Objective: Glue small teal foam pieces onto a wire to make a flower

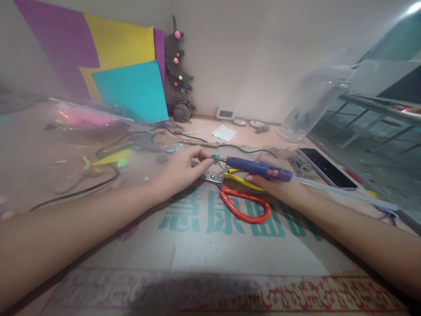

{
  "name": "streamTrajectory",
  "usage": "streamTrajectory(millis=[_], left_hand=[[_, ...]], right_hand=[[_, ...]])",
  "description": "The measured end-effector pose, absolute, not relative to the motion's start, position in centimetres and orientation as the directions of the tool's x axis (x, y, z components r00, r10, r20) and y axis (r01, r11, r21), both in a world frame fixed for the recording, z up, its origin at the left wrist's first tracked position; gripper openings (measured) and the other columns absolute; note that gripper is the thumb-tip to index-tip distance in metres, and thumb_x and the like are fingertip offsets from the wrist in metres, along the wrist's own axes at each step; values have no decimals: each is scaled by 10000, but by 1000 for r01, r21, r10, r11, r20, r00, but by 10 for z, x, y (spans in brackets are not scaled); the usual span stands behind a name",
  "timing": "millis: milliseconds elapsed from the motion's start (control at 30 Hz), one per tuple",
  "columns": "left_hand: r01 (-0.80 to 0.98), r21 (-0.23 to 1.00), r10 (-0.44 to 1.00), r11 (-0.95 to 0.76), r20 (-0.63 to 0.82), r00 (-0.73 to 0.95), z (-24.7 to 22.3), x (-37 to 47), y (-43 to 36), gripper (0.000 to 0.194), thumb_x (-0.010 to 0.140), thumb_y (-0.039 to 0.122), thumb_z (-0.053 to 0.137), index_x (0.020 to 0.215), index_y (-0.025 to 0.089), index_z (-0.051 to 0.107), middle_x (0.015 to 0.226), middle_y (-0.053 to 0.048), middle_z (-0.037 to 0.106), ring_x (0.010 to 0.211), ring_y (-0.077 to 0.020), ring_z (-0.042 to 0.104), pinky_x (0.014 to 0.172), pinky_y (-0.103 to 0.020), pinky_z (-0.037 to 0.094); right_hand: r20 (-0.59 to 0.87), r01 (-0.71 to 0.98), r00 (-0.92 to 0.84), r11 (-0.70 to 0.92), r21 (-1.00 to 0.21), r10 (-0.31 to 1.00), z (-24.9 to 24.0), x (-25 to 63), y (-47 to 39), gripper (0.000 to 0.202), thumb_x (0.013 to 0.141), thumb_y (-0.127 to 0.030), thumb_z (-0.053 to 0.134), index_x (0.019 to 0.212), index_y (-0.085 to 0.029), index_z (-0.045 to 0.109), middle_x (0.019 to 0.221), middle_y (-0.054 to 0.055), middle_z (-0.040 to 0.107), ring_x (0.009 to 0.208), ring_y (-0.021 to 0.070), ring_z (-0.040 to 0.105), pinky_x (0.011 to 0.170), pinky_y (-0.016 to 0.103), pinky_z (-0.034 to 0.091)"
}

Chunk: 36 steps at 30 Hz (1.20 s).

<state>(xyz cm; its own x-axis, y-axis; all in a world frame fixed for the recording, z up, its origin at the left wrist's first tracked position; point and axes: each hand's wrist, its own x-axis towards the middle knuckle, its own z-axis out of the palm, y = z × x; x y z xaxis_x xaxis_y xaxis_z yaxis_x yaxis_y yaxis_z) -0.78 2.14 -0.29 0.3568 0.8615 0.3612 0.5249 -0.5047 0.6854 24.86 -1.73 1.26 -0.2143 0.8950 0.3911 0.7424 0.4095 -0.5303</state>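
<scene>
My left hand point(189, 169) pinches a small teal piece point(215, 158) between thumb and fingertips; its exact kind is too small to tell. My right hand point(279, 186) is closed around a blue glue gun point(253, 167), with a long translucent glue stick point(342, 191) running out of its rear end. The gun's metal nozzle points left and meets or nearly meets the teal piece. Below the hands lie scissors with a red handle point(245, 218). A yellow handle point(245, 181) lies between them and the gun, partly hidden by my right hand.
A phone point(325, 167) and a coil of grey cord point(302, 164) lie at right, near a clear plastic jug point(299, 116). Behind are a white paper point(224, 133), a small digital display point(226, 113) and a decorated hanging piece point(179, 74). Plastic bags point(88, 116) and scraps crowd the left.
</scene>
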Motion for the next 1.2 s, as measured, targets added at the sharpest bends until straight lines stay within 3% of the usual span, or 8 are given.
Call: streamTrajectory(millis=[667, 1200], left_hand=[[510, 698, 862, -502, 361, 355, -3, -8, 21, 201, 900, 383, 569, 832, 202, 624, 852, -3, 692, 826, -186, 631, 795, -295, 475], [527, 666, 846, -528, 358, 394, -4, -8, 23, 213, 914, 398, 549, 840, 213, 623, 886, -18, 704, 852, -208, 634, 787, -327, 467]], right_hand=[[409, 774, -211, 408, -485, 888, 11, 252, -13, 296, 770, -448, 712, 666, -230, 540, 608, -13, 551, 595, 163, 541, 551, 288, 381], [383, 760, -186, 380, -527, 905, 12, 250, -14, 302, 759, -469, 717, 677, -231, 552, 614, -9, 562, 588, 164, 535, 548, 289, 391]])
